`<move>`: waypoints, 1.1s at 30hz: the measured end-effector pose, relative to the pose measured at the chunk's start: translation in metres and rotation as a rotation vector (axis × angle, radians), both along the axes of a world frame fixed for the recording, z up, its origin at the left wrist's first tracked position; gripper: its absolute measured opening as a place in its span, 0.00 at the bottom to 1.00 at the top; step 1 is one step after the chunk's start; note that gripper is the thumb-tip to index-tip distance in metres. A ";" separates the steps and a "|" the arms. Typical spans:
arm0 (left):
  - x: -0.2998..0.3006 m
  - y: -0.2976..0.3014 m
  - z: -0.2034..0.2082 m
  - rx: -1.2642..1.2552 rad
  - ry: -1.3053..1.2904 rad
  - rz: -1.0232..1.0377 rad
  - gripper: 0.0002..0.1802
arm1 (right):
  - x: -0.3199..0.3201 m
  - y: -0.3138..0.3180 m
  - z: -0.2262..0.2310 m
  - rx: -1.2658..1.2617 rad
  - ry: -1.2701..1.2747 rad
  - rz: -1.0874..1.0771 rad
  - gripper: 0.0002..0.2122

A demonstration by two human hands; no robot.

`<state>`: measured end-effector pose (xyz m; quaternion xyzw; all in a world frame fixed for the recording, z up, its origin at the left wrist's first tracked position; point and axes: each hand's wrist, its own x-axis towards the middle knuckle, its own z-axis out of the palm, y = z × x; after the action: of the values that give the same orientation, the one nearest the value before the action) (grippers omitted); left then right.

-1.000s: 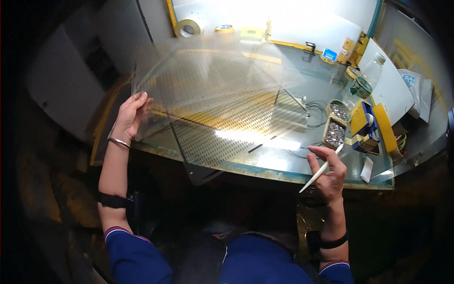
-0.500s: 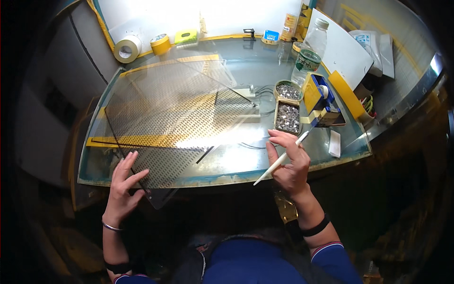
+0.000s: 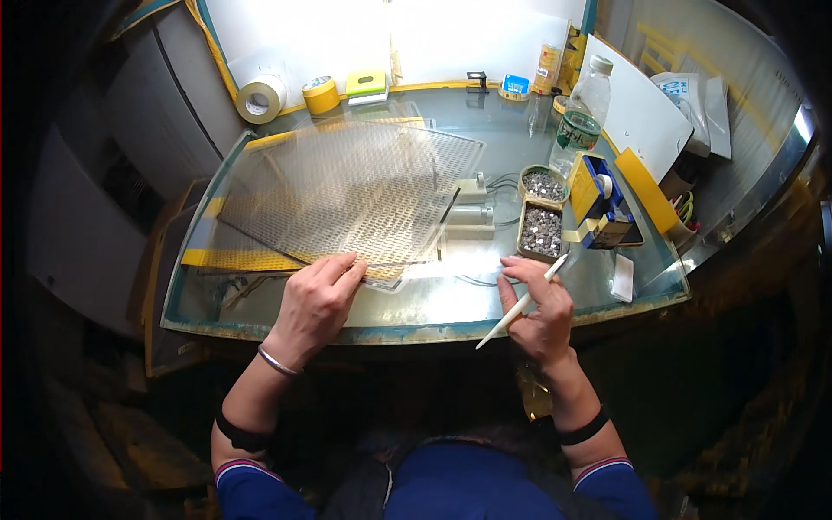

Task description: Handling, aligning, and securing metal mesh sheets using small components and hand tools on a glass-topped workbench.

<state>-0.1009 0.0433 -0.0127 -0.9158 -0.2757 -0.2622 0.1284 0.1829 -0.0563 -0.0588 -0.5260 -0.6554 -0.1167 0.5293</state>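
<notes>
A see-through sheet [image 3: 338,186] covered in rows of small marks or holes lies on the glass-topped table, over yellow strips. Its near edge is pinched by my left hand [image 3: 316,303], with fingers and thumb together; the fingertips partly hide the grip. My right hand [image 3: 542,316] holds a slim white pen-shaped tool [image 3: 511,321], one tapered end toward me and a darker tip pointing away. Just beyond that hand stand two small containers, a squarish one [image 3: 522,238] and a round one [image 3: 565,192], filled with small shiny grey bits.
A blue and yellow tape dispenser [image 3: 594,186] and a plastic bottle [image 3: 592,95] stand at the right. Tape rolls, one white [image 3: 262,99] and one yellow [image 3: 321,95], line the back left. A small white piece [image 3: 622,277] lies near the right edge. Cables run beside the containers.
My left hand has moved right and closed on the sheet's near edge. The sheet has turned, shifted away from me and now lies flatter. My right hand still holds the white tool.
</notes>
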 end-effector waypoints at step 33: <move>-0.076 0.063 0.160 0.147 -0.667 0.146 0.02 | 0.009 -0.003 -0.008 -0.033 -0.019 0.026 0.10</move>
<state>-0.1773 0.1064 0.1470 -0.7458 -0.3478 -0.5563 0.1153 0.1920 -0.0595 -0.0673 -0.5252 -0.6689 -0.1038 0.5157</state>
